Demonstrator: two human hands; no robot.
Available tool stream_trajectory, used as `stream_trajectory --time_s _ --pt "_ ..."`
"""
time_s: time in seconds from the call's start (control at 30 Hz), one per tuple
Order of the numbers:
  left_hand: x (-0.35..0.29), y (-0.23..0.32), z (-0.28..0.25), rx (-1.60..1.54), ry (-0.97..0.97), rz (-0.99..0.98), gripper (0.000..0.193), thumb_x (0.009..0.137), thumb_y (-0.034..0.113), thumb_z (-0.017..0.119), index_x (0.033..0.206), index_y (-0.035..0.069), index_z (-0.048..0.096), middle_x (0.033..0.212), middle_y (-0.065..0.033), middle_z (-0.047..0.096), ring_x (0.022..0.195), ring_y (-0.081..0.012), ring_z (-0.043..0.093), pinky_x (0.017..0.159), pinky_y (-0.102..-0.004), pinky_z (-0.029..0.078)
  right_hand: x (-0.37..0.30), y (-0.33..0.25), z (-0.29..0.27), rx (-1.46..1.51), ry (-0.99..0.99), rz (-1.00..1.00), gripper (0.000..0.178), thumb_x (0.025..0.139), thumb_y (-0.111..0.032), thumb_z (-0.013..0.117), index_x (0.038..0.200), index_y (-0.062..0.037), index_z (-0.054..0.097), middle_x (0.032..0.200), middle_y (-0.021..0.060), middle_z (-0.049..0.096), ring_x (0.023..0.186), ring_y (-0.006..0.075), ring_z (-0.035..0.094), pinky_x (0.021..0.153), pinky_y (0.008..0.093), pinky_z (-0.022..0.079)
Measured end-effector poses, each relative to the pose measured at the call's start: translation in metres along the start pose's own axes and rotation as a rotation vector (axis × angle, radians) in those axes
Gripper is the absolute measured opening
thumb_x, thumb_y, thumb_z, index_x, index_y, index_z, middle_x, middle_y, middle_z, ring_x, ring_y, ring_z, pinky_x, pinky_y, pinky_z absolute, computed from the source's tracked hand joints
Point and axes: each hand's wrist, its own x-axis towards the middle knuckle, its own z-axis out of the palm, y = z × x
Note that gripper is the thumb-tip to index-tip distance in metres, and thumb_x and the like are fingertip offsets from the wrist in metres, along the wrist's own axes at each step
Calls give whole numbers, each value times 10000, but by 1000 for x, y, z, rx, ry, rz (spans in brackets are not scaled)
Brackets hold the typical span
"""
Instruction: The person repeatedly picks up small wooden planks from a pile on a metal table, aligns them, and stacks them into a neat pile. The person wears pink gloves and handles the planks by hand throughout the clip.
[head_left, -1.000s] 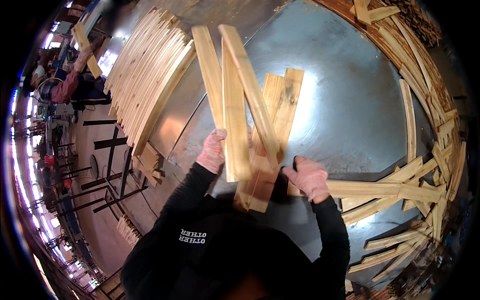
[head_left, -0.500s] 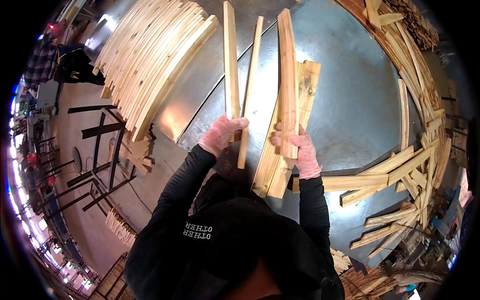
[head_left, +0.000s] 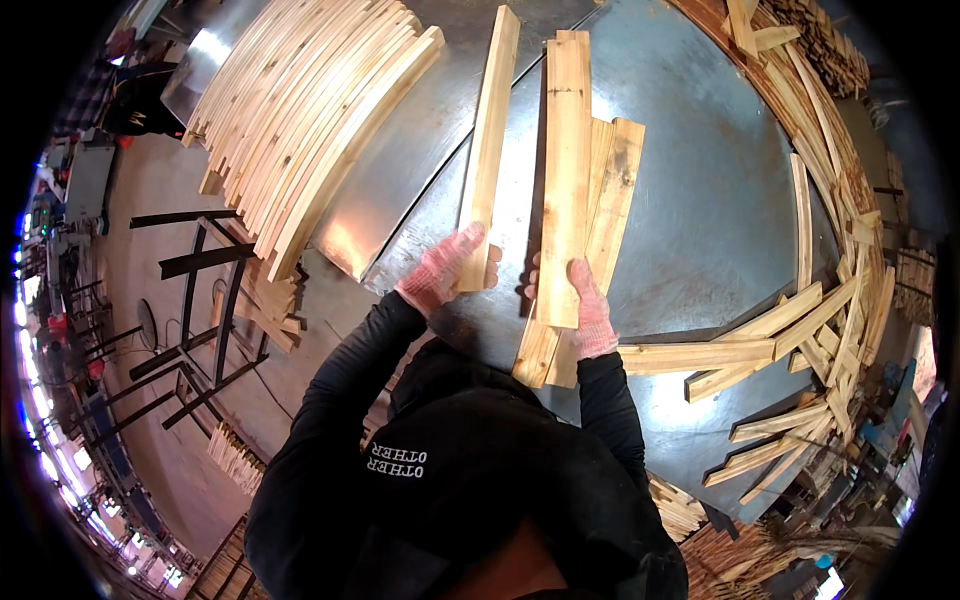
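My left hand (head_left: pixel 447 271), in a thin pinkish-white glove, is closed around the near end of a pale wooden board (head_left: pixel 490 145). That board points away from me, tilted slightly right. My right hand (head_left: pixel 590 312), gloved alike, grips the near end of a wider wooden board (head_left: pixel 567 180), thumb on its top face and fingers at its left edge. At the far end a second edge peeks out, so another piece may lie against it. Beneath it, more boards (head_left: pixel 622 185) rest slanted on the metal table (head_left: pixel 690 180), partly covered by the held board.
A long row of pale strips (head_left: pixel 310 110) lies side by side at the far left. Boards (head_left: pixel 700 357) and a loose heap of offcuts (head_left: pixel 845 310) line the right side. A black metal frame (head_left: pixel 225 310) stands on the floor at left. A seam (head_left: pixel 425 190) crosses the tabletop.
The left board has swung rightward at its far end. The narrow strip between my hands no longer shows separately. The right board has turned its broad face up and shifted slightly left.
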Motion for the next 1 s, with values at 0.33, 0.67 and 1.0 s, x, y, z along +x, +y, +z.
stream_trajectory --time_s 0.33,0.67,1.0 --pt "23 -55 -4 -253 -287 -133 521 933 369 695 1307 28 573 1222 -106 648 1140 -204 621 987 -394 515 -28 28 45 -1531 159 -511 647 958 -381 669 1495 -81 467 1212 215 607 1086 351 623 939 400 505" --pt "1 -26 -21 581 139 9 602 880 391 731 1292 -16 568 1095 -113 691 942 -207 688 800 -330 566 -55 76 -12 -2075 765 -187 1201 712 -653 742 1570 -10 200 1597 359 149 1496 503 135 1205 617 95" --pt "-19 -39 -25 1440 630 170 810 764 401 765 1430 94 421 1279 -181 618 1162 -365 614 939 -488 508 -65 10 -79 -1965 836 -625 789 831 -333 705 1496 -37 402 1345 297 551 1219 449 556 1029 503 468"
